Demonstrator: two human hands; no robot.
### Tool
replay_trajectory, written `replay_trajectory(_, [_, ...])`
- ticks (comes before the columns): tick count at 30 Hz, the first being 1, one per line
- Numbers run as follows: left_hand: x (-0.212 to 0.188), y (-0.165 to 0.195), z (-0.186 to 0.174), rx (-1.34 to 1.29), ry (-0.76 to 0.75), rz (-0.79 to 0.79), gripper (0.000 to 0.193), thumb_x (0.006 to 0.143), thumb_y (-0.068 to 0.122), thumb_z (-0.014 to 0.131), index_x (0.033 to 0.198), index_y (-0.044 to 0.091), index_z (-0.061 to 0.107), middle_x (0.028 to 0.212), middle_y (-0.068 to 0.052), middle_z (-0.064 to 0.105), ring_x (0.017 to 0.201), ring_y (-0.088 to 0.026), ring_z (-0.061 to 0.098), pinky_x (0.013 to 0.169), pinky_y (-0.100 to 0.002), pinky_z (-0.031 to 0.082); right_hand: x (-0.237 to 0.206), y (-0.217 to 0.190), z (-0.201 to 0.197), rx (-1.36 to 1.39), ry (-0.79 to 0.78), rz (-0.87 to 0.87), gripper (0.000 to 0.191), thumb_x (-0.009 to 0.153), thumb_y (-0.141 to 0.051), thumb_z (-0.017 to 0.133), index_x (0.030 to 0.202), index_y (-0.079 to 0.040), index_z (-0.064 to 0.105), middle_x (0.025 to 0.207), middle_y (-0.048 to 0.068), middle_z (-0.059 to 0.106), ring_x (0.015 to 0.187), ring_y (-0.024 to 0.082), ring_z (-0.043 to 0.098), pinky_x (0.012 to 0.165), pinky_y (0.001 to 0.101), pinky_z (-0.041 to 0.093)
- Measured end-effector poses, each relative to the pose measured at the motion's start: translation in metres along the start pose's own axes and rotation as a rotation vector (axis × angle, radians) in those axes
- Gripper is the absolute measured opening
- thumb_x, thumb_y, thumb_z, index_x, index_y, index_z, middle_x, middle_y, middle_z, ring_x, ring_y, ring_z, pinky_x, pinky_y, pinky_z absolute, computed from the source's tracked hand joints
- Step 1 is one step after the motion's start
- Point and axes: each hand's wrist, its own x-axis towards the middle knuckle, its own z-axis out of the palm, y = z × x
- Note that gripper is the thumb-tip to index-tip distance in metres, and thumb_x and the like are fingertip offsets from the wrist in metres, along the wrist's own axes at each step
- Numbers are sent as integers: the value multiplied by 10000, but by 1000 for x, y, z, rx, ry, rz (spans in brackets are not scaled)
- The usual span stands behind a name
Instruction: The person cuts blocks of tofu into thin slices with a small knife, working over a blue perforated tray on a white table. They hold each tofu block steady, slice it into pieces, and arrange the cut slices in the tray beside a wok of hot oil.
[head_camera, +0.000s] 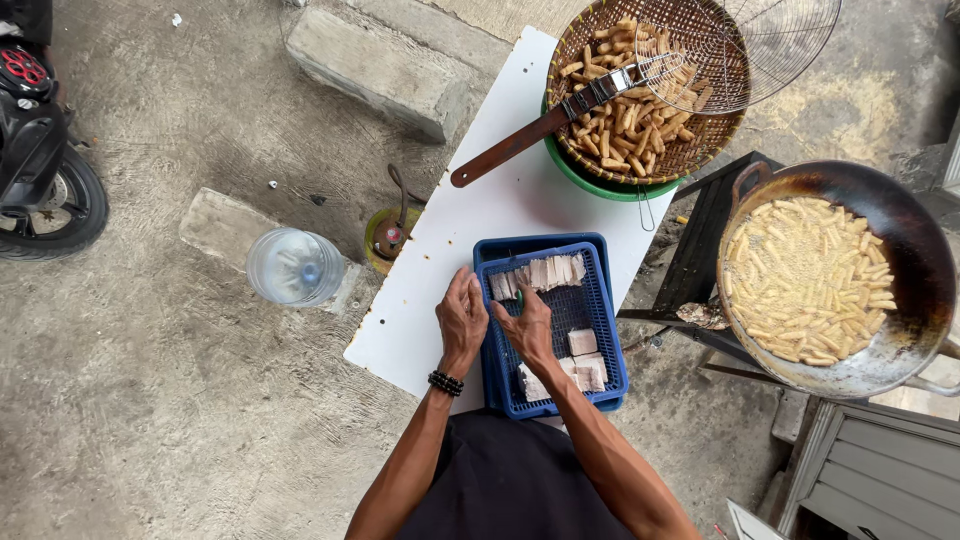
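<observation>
A blue plastic basket (600, 300) sits on a white table (500, 200) and holds pale square pieces (540, 273) at its far end and more (585, 365) near me. My left hand (461, 318) rests at the basket's left rim, fingers together. My right hand (528, 322) is inside the basket at its left side, fingers curled around a small green item that is barely visible.
A woven basket (700, 140) of fried sticks rests on a green bowl, with a wooden-handled wire skimmer (520, 140) across it. A wok (905, 220) of frying sticks stands at right. A water jug (293, 266), concrete blocks and a motorbike wheel (50, 200) are on the left.
</observation>
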Motion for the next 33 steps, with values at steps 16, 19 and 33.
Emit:
replay_trajectory(16, [-60,24,131,406,-686,293,228,863,136,626,976,-61,639,1002,-266,647,975,-415,629,888,-541,547,-106,72,-161,-30,516,403,275,972,-199,713,1192,-34,727,1010,133,784,819,213,735,691,345,558])
replay_trajectory(19, [-73,24,146,405,-677,432,353,824,134,637,1102,-78,587,1096,-315,561,1030,-464,547,874,-582,499,-125,84,-157,-4,523,276,266,983,-187,698,1192,-24,723,1071,139,777,896,212,736,724,325,578])
replay_trajectory(33, [-78,44,162,559,-744,114,244,815,162,699,999,16,636,1156,-199,611,1165,-347,542,1056,-507,463,-142,77,-140,60,410,393,269,955,-199,693,1172,-43,728,996,94,789,642,115,671,529,294,524])
